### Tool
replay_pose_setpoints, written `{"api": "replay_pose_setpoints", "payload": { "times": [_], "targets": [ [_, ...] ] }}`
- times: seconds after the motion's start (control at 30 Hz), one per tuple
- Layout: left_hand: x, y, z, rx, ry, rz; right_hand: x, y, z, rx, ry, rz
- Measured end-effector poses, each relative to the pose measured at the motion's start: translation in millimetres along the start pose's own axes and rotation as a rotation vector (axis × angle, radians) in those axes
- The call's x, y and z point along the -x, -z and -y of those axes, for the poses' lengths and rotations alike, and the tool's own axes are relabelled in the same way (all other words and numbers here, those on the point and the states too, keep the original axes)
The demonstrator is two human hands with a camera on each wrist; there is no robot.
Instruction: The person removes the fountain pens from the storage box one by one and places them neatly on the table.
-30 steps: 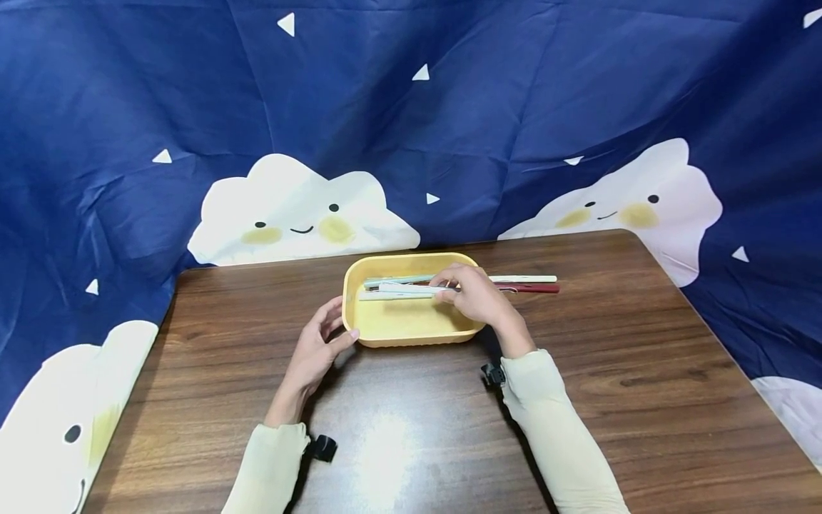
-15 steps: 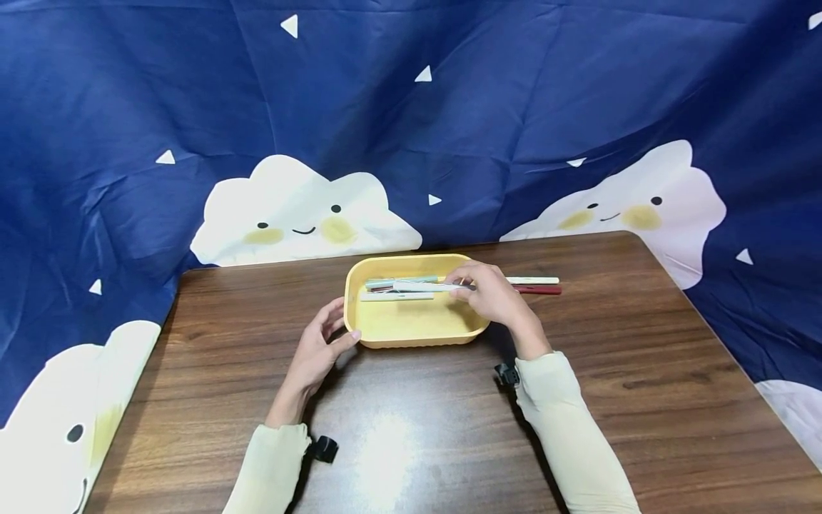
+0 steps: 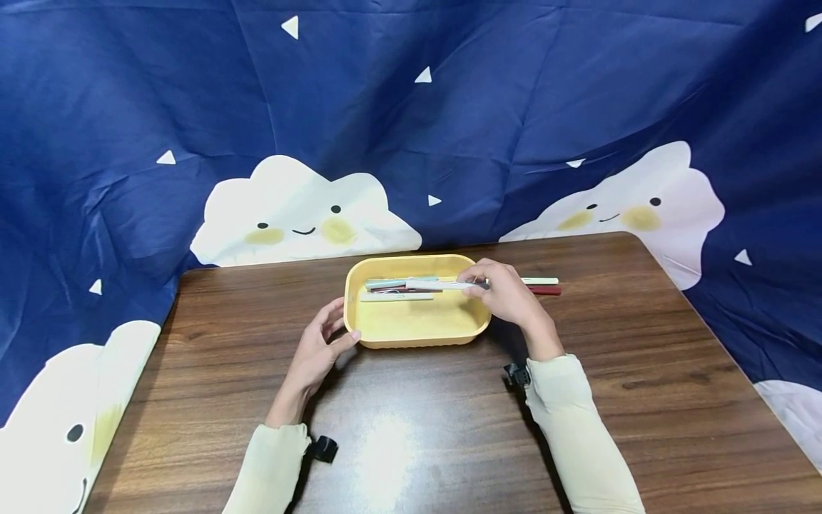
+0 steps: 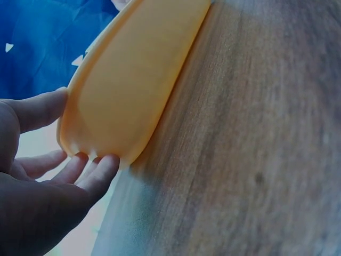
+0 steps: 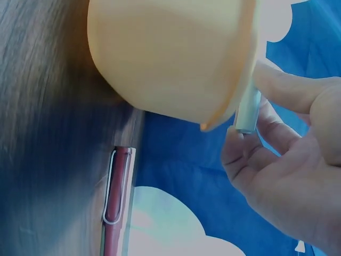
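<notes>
My left hand (image 3: 315,355) holds the left end of a yellow plastic basket (image 3: 420,342), thumb at the rim and fingertips against the outer wall, as the left wrist view shows. At the basket's right end, my right hand (image 3: 510,294) pinches a pale, whitish pen (image 3: 430,285) between thumb and fingers. That pen lies lengthwise over the basket's inside; in the right wrist view its blunt end pokes past the rim. Inside the basket are a light blue pen (image 3: 388,283), a white pen (image 3: 396,297) and a dark red one, partly covered by the held pen.
To the right of the basket, on the brown wooden table (image 3: 385,407), lie a dark red pen (image 5: 114,202) with a wire clip and a pale green pen (image 3: 541,280), partly hidden by my right hand. A blue cloth (image 3: 385,107) with clouds hangs behind.
My right hand has slid to the right with the pale pen, from over the basket's inside to its right end. The left hand and the basket stay almost where they were.
</notes>
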State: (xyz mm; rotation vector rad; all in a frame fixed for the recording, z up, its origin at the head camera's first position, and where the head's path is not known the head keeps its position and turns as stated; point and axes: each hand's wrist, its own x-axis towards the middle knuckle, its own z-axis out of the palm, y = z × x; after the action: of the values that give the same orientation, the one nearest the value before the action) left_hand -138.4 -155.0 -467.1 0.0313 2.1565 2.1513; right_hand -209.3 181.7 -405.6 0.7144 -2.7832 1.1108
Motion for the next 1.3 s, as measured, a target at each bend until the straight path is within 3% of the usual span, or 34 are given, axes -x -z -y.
{"api": "replay_pose_setpoints", "payload": {
  "times": [1.3],
  "targets": [
    [-0.4, -1.1, 0.4, -0.014, 0.01, -0.005, 26.4, 29.1, -26.7, 0.056, -0.015, -0.049]
  ]
}}
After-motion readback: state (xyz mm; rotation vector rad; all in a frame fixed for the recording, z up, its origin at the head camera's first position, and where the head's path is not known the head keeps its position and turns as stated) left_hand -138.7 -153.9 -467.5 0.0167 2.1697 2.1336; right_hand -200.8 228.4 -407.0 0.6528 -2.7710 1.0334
